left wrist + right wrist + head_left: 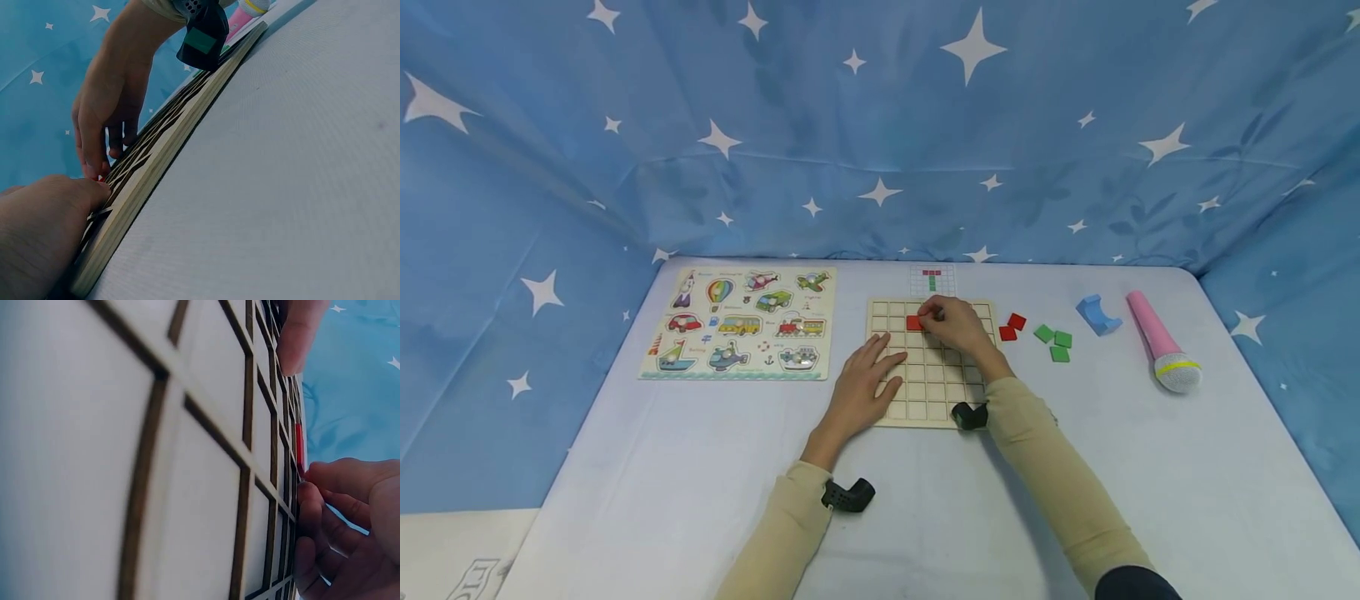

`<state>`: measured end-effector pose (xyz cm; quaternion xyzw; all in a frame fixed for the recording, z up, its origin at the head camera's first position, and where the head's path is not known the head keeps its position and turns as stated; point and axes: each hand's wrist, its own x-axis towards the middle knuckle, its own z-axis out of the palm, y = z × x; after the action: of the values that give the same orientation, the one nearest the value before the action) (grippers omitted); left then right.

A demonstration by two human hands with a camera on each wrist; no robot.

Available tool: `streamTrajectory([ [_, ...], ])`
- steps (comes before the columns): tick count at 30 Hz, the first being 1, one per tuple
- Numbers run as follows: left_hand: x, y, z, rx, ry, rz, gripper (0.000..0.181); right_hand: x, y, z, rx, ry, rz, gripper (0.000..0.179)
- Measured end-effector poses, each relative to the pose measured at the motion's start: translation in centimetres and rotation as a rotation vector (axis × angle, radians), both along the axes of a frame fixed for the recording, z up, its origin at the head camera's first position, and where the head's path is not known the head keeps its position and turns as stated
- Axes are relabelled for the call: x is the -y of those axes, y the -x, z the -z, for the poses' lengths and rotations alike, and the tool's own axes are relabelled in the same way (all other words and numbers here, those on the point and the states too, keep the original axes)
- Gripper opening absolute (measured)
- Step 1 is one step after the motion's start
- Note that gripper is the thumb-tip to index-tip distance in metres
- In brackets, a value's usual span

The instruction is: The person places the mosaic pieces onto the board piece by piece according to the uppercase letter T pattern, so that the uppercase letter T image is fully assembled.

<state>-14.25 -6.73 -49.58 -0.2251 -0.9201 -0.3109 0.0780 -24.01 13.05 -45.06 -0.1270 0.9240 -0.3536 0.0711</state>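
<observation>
A wooden grid board (pixel 917 410) lies flat at the middle of the table. My left hand (pixel 863 385) rests on its left side with fingers spread; in the left wrist view, the thumb (pixel 94 192) lies over the board's edge. Over the upper part of the grid, my right hand (pixel 953 323) bends down, with thumb and fingertips pinched together at the right edge of a red square tile (pixel 913 322). In the right wrist view the red tile (pixel 299 447) sits low at the grid, its near end at the fingertips.
Two red tiles (pixel 1017 322) and three green tiles (pixel 1061 339) lie right of the board. Further right are a blue curved block (pixel 1098 315) and a pink toy microphone (pixel 1157 337). A vehicle puzzle (pixel 741 325) lies left; a pattern card (pixel 932 281) lies behind the board.
</observation>
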Motion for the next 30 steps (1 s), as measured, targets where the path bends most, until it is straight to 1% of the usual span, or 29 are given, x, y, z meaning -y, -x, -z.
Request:
streamTrajectory([
  [4, 0.0, 0.1, 0.1, 0.0, -0.003, 0.004, 0.037, -0.1, 0.0, 0.1, 0.008, 0.006, 0.007, 0.019],
  [6, 0.0, 0.2, 0.1, -0.002, 0.0, 0.003, 0.037, -0.2, -0.1, 0.1, 0.011, 0.024, 0.009, 0.019],
  [10, 0.0, 0.3, 0.0, -0.009, 0.001, -0.007, 0.037, -0.5, -0.3, 0.3, 0.005, 0.088, 0.005, 0.018],
  [15, 0.1, 0.3, 0.1, -0.027, -0.017, -0.01, 0.036, -1.3, -0.9, 0.4, 0.011, 0.164, 0.017, 0.019],
  [19, 0.0, 0.3, 0.3, -0.033, -0.019, -0.009, 0.036, -2.7, -1.5, 0.0, 0.0, 0.199, 0.027, 0.022],
  [23, 0.0, 0.4, 0.2, -0.03, -0.028, -0.006, 0.036, -4.8, -2.1, -0.2, -0.029, 0.252, 0.059, 0.027],
  [25, 0.0, 0.3, 0.2, -0.027, -0.024, -0.008, 0.036, -5.9, -2.5, -0.1, -0.045, 0.263, 0.09, 0.029],
  [30, -0.1, -0.1, 0.1, -0.016, -0.019, -0.01, 0.036, -8.3, -3.1, 0.2, -0.082, 0.23, 0.19, 0.03],
])
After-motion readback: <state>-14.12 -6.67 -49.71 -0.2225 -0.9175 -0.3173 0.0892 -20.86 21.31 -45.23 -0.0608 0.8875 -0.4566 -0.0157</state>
